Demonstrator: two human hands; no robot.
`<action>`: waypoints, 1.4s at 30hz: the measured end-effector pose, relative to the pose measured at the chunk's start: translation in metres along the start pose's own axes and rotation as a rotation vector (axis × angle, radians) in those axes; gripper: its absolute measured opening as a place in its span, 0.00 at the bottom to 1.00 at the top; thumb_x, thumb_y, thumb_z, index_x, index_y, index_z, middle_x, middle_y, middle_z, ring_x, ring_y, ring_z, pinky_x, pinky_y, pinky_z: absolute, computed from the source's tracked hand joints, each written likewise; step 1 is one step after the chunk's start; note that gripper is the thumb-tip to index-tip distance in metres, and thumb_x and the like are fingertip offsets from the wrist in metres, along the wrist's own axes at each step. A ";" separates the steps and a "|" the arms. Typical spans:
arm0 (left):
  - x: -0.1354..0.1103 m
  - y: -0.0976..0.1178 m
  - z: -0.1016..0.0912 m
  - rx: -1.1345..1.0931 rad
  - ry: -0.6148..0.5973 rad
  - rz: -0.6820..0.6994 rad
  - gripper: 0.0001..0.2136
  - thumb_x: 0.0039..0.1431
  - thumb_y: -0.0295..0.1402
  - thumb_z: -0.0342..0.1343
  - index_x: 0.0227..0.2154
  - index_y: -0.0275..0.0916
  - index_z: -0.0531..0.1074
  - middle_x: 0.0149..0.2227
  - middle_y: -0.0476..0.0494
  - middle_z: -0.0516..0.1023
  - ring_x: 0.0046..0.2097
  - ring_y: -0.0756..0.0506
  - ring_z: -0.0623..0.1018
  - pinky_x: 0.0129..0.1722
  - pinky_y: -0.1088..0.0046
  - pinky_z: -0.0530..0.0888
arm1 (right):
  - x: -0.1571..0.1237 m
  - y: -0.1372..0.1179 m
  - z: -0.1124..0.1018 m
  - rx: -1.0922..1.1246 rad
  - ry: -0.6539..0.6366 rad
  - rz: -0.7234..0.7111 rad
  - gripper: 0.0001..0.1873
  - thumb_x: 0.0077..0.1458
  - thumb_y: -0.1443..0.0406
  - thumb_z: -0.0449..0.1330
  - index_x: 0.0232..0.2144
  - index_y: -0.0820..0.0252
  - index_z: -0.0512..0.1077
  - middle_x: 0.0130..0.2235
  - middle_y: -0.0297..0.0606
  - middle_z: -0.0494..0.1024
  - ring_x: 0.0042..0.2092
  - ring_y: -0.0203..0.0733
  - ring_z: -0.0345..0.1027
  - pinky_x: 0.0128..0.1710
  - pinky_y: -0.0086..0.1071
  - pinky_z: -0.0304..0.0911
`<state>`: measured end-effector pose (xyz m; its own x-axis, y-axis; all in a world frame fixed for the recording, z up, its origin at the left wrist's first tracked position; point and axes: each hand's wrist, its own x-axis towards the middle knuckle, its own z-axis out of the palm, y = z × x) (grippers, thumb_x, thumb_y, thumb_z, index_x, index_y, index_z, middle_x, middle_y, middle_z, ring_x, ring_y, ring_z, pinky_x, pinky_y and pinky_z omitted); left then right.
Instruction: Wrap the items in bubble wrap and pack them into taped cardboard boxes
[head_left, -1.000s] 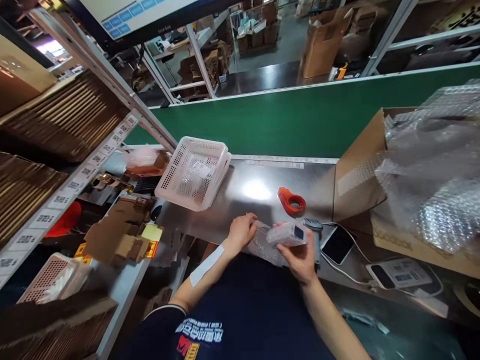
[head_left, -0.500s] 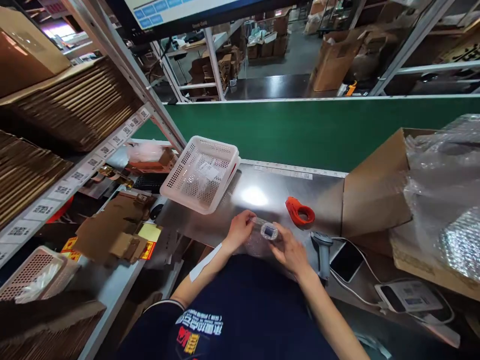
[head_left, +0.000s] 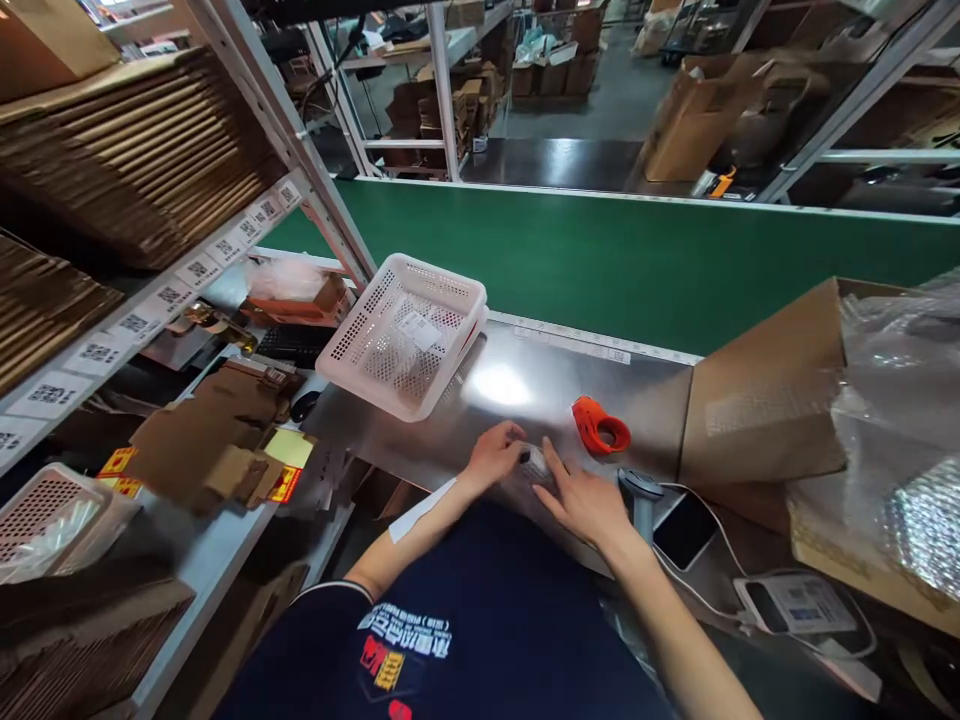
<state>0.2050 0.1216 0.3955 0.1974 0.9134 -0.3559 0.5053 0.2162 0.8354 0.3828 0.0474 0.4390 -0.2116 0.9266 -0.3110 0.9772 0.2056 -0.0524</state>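
Observation:
A small bubble-wrapped item (head_left: 533,463) with a dark spot lies low over the steel bench, between my two hands. My left hand (head_left: 495,453) has its fingers curled at the left edge of the wrap. My right hand (head_left: 589,500) reaches in from the other side, its index finger and thumb spread apart beside the wrap. What is inside the wrap I cannot make out. A white paper strip (head_left: 421,510) sticks to my left forearm. Just beyond my right hand is an orange tape dispenser (head_left: 602,428). A grey handheld scanner (head_left: 641,500) stands nearby.
White perforated baskets (head_left: 405,340) stand stacked at the left of the steel bench (head_left: 450,430). Behind runs a green conveyor belt (head_left: 570,250). A cardboard box (head_left: 765,410) with bubble wrap bounds the right side, near a phone (head_left: 686,530). Shelved flat cartons (head_left: 150,150) fill the left.
The wrapped item has gone lower and turned, so its dark window no longer faces up squarely. My right-hand fingers have stretched out and spread. The view has tilted down slightly.

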 end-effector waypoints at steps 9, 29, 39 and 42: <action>-0.018 0.030 -0.025 0.488 0.016 -0.031 0.15 0.66 0.31 0.52 0.52 0.43 0.77 0.44 0.36 0.84 0.48 0.34 0.82 0.48 0.61 0.75 | 0.006 0.035 0.004 0.044 0.235 -0.211 0.28 0.65 0.55 0.58 0.63 0.59 0.70 0.41 0.48 0.83 0.38 0.53 0.77 0.33 0.38 0.67; -0.008 0.038 -0.045 0.556 -0.003 0.066 0.20 0.63 0.27 0.54 0.56 0.41 0.74 0.37 0.42 0.83 0.46 0.37 0.82 0.47 0.64 0.74 | 0.026 0.024 -0.003 0.144 0.328 -0.293 0.10 0.64 0.66 0.58 0.38 0.58 0.81 0.35 0.43 0.82 0.40 0.50 0.74 0.47 0.44 0.65; -0.023 0.030 -0.026 0.636 -0.002 0.055 0.22 0.67 0.30 0.51 0.63 0.38 0.67 0.43 0.32 0.83 0.47 0.32 0.83 0.48 0.59 0.75 | 0.073 -0.022 0.039 0.536 0.291 -0.300 0.19 0.56 0.76 0.48 0.37 0.61 0.78 0.38 0.41 0.82 0.41 0.44 0.76 0.42 0.34 0.71; -0.029 0.026 -0.029 0.638 0.036 0.048 0.22 0.69 0.31 0.48 0.64 0.38 0.66 0.43 0.33 0.84 0.46 0.33 0.83 0.48 0.59 0.75 | 0.088 -0.028 0.045 0.502 0.333 -0.319 0.18 0.53 0.76 0.52 0.39 0.62 0.78 0.45 0.46 0.82 0.47 0.45 0.75 0.47 0.36 0.70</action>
<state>0.1882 0.1107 0.4398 0.2100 0.9304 -0.3005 0.8993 -0.0633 0.4327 0.3378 0.1096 0.3703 -0.4053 0.9090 0.0970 0.7380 0.3879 -0.5521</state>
